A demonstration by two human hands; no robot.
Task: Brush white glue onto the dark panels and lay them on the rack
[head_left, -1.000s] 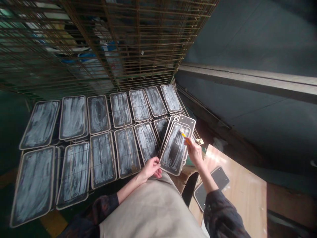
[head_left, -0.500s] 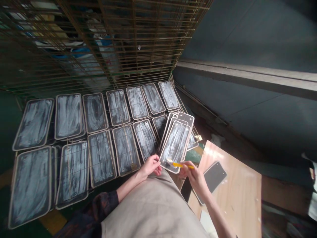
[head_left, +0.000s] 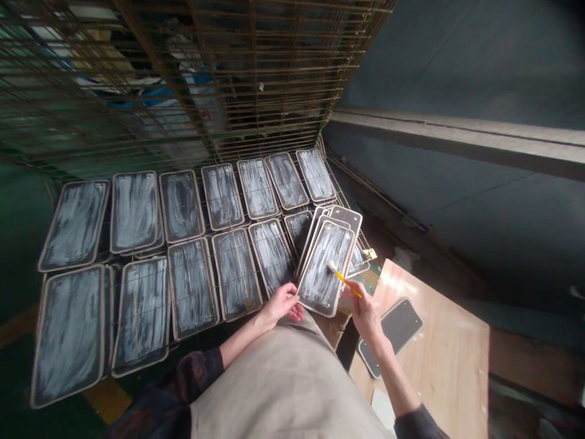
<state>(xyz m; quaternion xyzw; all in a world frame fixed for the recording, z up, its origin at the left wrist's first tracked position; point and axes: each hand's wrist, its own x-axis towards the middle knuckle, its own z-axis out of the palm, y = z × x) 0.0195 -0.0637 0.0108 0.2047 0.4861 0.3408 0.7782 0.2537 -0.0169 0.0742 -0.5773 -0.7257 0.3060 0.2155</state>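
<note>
Now clamping yellow brush in right hand, with bristles on top panel at two o'clock from left hand, pinching its eight-o'clock edge; plenty of bare wooden board toward four o'clock, beyond grey panel.

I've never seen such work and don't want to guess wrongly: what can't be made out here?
All in the head view:
- Lower panels of the pile: mostly covered by the top panel.
- Plain dark panel: partly hidden behind the right forearm.
- Brush: its bristles are too small to make out singly.
- Blue-and-white things: blurred and crossed by wire racks.
- Apron: cut off by the bottom edge.
</note>
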